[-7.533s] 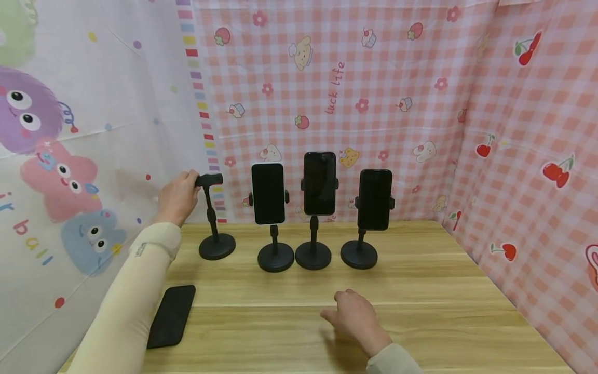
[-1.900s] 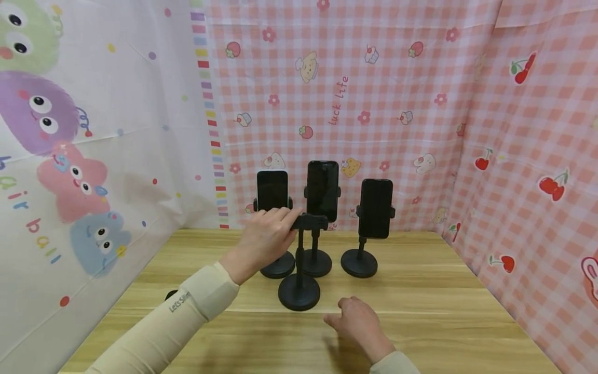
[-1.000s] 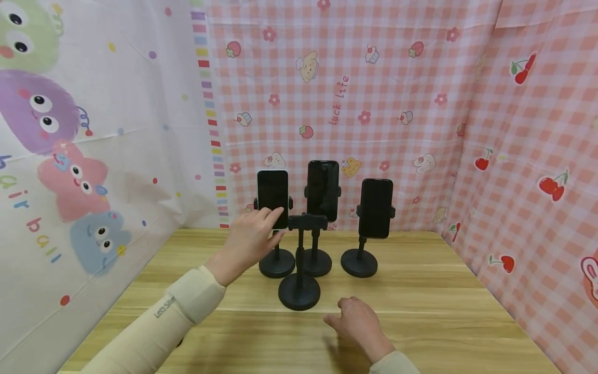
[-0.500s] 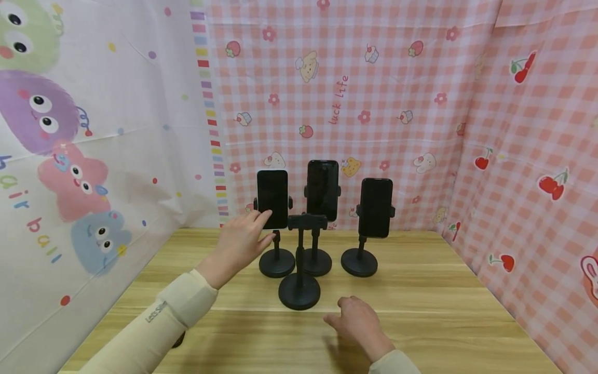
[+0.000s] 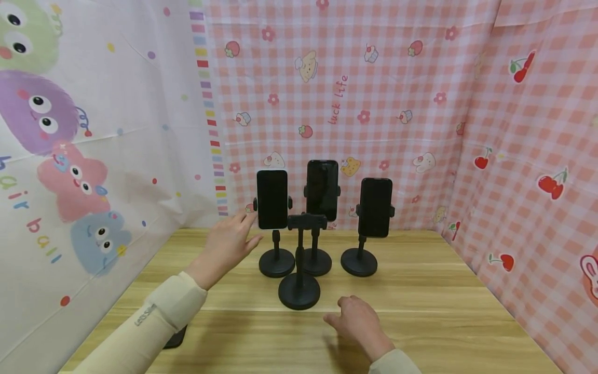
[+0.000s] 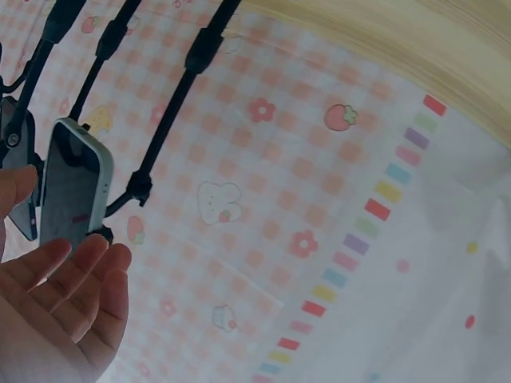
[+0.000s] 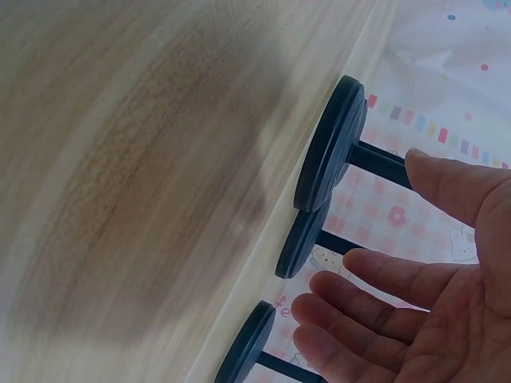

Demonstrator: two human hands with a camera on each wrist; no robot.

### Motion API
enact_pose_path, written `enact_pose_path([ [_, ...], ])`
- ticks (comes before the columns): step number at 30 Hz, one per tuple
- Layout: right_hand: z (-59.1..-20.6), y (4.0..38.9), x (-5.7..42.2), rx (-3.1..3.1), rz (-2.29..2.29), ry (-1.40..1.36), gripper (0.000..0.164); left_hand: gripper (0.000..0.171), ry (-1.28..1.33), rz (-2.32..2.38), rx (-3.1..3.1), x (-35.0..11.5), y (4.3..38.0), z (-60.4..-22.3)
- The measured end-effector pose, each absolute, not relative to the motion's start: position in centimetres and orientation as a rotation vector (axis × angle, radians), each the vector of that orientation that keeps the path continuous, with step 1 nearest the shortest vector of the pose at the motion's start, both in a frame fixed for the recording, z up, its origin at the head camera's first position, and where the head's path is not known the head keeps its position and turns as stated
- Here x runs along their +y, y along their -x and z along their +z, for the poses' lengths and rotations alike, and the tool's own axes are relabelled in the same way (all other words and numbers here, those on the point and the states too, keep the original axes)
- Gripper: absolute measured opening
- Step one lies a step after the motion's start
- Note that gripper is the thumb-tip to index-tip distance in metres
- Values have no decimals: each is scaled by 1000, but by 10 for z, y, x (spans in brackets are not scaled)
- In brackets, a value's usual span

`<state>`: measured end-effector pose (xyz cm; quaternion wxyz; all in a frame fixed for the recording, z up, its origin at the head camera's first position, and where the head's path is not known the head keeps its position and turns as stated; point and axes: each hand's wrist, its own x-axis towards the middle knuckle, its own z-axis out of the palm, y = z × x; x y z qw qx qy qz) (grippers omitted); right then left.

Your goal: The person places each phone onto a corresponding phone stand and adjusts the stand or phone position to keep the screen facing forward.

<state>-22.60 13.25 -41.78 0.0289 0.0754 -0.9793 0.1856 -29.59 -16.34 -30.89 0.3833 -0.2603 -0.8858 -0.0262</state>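
My left hand (image 5: 224,246) hovers over the left part of the table, fingers loosely spread, holding nothing. Right of it stands a black phone stand (image 5: 299,292) whose clamp holds no phone. Behind, three similar stands hold upright dark-screened phones: a light-edged left phone (image 5: 272,200), a middle phone (image 5: 322,190) and a right phone (image 5: 375,208). In the left wrist view, the fingers overlap the light-edged phone (image 6: 76,183). My right hand (image 5: 357,323), its fingers relaxed, is low over the table in front of the stands. In the right wrist view nothing lies in its palm (image 7: 455,327).
A black phone (image 5: 175,338) lies flat on the wooden table (image 5: 420,322), mostly hidden under the left forearm. A checked pink cloth (image 5: 397,67) hangs behind and at the right, and a white cartoon cloth (image 5: 154,130) at the left.
My left hand brought the empty stand from the back left to the front middle, let go of its clamp, and has drawn back leftward. The right hand has hardly moved.
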Motion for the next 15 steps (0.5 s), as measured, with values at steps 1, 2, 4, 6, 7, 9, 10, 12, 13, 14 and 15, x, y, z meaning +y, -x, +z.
enact_pose_path([
  [1, -418, 226, 132, -3020, 569, -236, 48, 55, 655, -67, -2276, -166, 296, -310],
  [2, -418, 226, 132, -3019, 566, -238, 48, 56, 642, -69, -2296, -168, 296, -310],
  [4, -418, 226, 132, -3019, 564, -240, 48, 56, 609, -67, -2338, -173, 297, -313],
  [6, -418, 226, 132, -3022, 564, -240, 48, 56, 575, -54, -2377, -179, 299, -316],
  [7, -418, 226, 132, -3024, 565, -237, 48, 55, 554, -44, -2398, -182, 300, -318],
  [9, -417, 226, 132, -3029, 568, -228, 48, 55, 518, -20, -2432, -189, 301, -322],
  [10, -417, 226, 132, -3029, 566, -226, 48, 54, 501, -9, -2449, -193, 302, -324],
  [12, -418, 226, 132, -3023, 559, -233, 48, 53, 470, 7, -2482, -200, 304, -328],
  [13, -418, 226, 132, -3020, 560, -234, 48, 53, 451, 9, -2501, -203, 304, -330],
  [14, -418, 226, 132, -3018, 561, -237, 48, 54, 433, 11, -2519, -207, 304, -332],
  [15, -418, 226, 133, -3017, 563, -238, 48, 53, 416, 11, -2538, -211, 304, -334],
])
